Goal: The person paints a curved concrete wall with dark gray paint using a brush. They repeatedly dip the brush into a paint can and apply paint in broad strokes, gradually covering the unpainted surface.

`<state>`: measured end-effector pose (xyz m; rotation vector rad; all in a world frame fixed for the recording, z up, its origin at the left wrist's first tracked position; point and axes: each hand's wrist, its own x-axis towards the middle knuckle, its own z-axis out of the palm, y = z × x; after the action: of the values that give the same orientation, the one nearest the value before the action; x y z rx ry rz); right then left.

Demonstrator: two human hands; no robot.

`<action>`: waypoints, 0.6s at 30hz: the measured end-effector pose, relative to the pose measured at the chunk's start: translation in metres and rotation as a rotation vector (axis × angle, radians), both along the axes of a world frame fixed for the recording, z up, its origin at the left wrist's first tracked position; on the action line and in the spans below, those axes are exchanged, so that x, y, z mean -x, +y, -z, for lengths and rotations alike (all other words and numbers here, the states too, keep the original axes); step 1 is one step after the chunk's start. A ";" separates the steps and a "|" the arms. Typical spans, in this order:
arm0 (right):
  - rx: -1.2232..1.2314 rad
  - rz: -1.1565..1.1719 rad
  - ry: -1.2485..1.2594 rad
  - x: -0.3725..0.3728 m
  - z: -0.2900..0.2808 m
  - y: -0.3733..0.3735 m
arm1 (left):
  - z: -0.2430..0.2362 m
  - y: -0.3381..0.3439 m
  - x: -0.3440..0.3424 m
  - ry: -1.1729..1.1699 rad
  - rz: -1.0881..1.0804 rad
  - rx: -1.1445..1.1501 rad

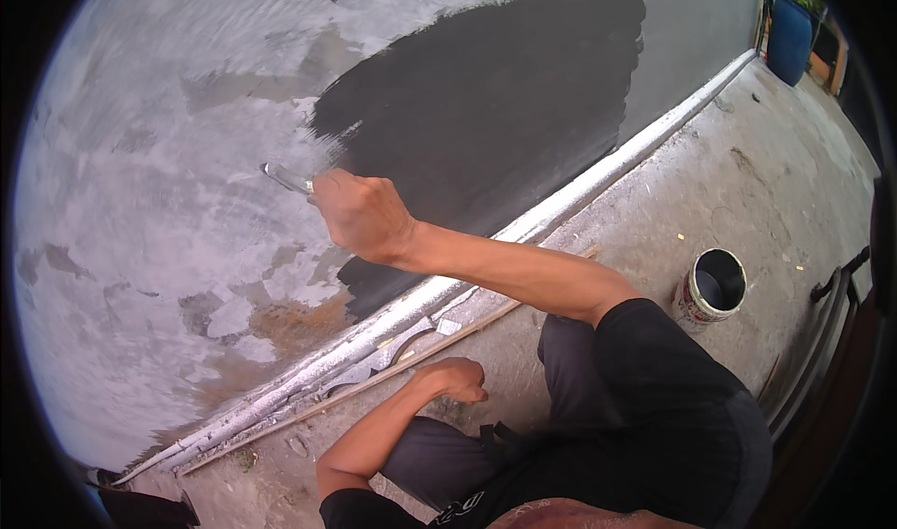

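Note:
My right hand (364,216) is closed around a paintbrush (288,179), reaching left across the wall. The brush's tip is close to the pale, patchy part of the wall (187,183); whether it touches cannot be told. Just beyond my wrist spreads a dark grey painted area (486,99) with ragged brush-stroke edges on its left. My left hand (454,379) is curled into a loose fist above my left knee, with nothing seen in it. To the right of my right arm stands a paint bucket (718,281) with dark paint inside.
A pale ledge (561,202) runs along the wall's foot, with a thin wooden strip (439,356) and rubble beside it. Concrete floor (645,239) extends to the right. A blue barrel (790,41) with a plant stands at the far right, and dark metal rails (822,333) line the right edge.

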<state>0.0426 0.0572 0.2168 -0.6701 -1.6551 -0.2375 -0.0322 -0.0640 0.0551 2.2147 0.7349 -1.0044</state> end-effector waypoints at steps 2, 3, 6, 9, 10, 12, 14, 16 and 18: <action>0.007 -0.053 0.008 -0.008 -0.001 0.003 | 0.006 0.000 0.004 -0.042 0.005 0.008; 0.037 0.018 -0.005 -0.021 -0.001 0.008 | 0.009 0.001 0.007 -0.065 0.005 0.011; 0.055 0.205 0.041 -0.105 -0.006 0.033 | 0.019 0.000 0.015 -0.082 0.010 -0.003; 0.048 0.514 0.109 -0.218 -0.011 0.035 | 0.024 0.005 0.011 -0.052 -0.009 0.023; 0.016 0.650 0.124 -0.263 -0.013 0.027 | 0.017 0.009 0.004 -0.056 -0.016 0.048; 0.024 0.793 0.160 -0.333 -0.013 0.000 | 0.014 0.015 0.002 -0.039 -0.028 0.104; 0.194 0.792 0.277 -0.380 -0.010 -0.044 | 0.016 0.019 -0.001 -0.026 -0.042 0.147; 0.279 0.876 0.319 -0.427 0.010 -0.090 | 0.027 0.027 -0.002 -0.005 -0.041 0.179; 0.353 0.921 0.319 -0.466 0.032 -0.144 | 0.044 0.036 0.001 0.004 -0.028 0.222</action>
<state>0.5085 -0.0873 0.1843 -1.6322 -0.9925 -0.4656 -0.0328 -0.0275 0.0109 2.0070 0.6217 -1.0250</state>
